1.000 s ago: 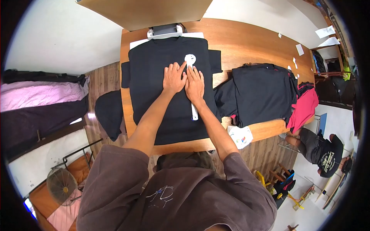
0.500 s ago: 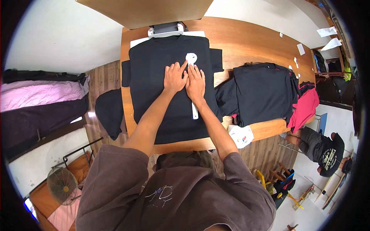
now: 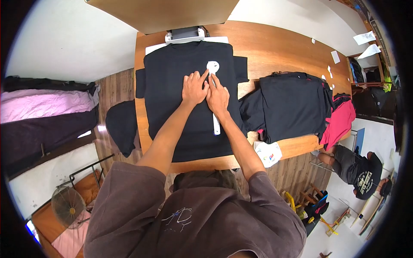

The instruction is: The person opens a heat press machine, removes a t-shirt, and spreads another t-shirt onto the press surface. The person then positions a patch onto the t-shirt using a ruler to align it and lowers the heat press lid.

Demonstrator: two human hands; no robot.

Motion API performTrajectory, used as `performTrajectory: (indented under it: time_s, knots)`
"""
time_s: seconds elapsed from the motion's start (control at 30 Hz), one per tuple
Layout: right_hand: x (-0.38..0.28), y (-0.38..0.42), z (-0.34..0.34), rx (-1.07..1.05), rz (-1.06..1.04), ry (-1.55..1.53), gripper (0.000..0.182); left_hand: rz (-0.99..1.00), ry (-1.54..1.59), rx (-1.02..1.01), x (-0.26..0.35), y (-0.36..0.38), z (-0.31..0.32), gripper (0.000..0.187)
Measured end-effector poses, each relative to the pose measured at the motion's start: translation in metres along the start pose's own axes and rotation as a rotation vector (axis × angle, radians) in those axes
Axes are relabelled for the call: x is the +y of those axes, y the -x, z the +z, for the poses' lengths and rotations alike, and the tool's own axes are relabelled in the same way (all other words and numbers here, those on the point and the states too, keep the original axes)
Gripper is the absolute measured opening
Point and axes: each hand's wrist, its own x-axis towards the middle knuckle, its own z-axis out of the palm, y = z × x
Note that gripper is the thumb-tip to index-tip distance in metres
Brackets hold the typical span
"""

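Observation:
A black T-shirt [image 3: 172, 73] lies flat on the wooden table [image 3: 275, 47], its collar toward the far edge. A long white strip [image 3: 216, 124] with a round white end [image 3: 212, 66] runs down the shirt's middle. My left hand [image 3: 194, 89] presses flat on the shirt just left of the strip, fingers together. My right hand [image 3: 218, 96] lies flat over the strip beside it, the two hands touching at the thumbs. Neither hand holds anything.
A pile of black shirts [image 3: 292, 103] sits to the right on the table, with red cloth [image 3: 340, 122] hanging off its edge. A press plate [image 3: 163, 13] hangs over the far end. A person [image 3: 359, 170] crouches on the floor at right. A fan [image 3: 68, 206] stands lower left.
Both hands stay pressed on the shirt; the right hand's fingers have drawn slightly closer together over the strip.

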Motion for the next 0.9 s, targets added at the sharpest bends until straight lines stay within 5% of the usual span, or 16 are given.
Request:
performTrajectory:
  time_s: [0.9]
  knots:
    - [-0.002, 0.001, -0.001, 0.025, -0.007, 0.027, 0.039, 0.000, 0.002, -0.003, 0.001, 0.001, -0.004, 0.052]
